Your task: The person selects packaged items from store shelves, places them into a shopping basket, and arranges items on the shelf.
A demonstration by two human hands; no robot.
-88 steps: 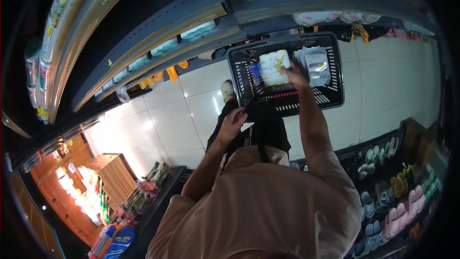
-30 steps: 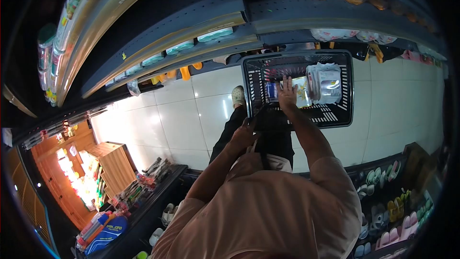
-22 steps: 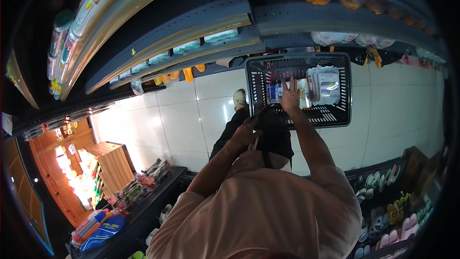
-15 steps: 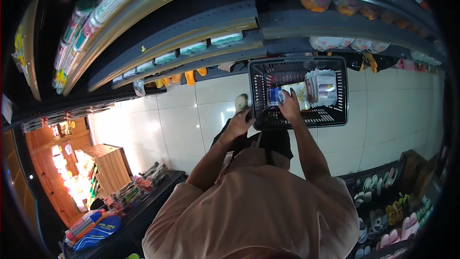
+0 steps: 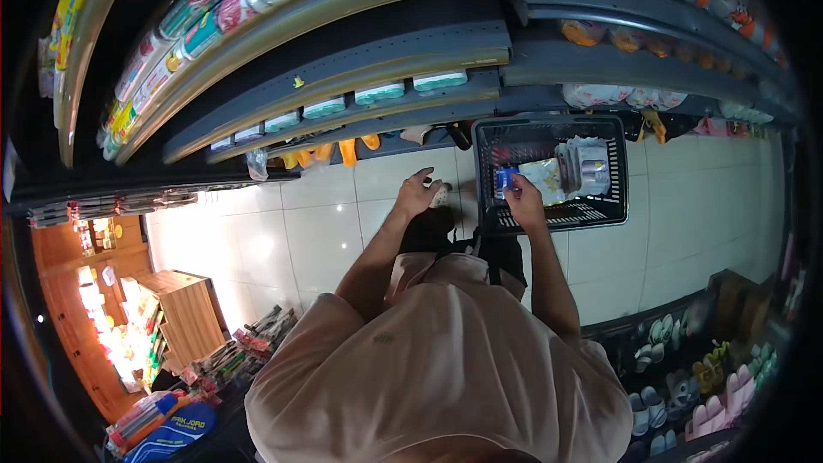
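So the biggest thing here is the dark shelving [image 5: 591, 65] curving across the top of the frame, with a pale tiled floor [image 5: 681, 223] under it through the middle. Right of centre there's a black shopping basket [image 5: 549, 119]. In its right half, a bunch of pale pouches [image 5: 587, 167], and just left of those a white pack with yellow print [image 5: 542, 175].

Left hand [image 5: 415, 195] is outside the basket, left of it, fingers spread and nothing in them, near a shoe. Right hand [image 5: 526, 206] is inside, way closer to the small stuff, thumb and fingers curled at the blue pack [image 5: 504, 177] near the basket's left wall. Can't tell if it's actually gripping or just touching, tbh.

Blue pack's the smallest: it sits up and left of the right palm, right at the fingertips. Looks like its long axis runs roughly up-down in the frame, but the hand hides part of it.
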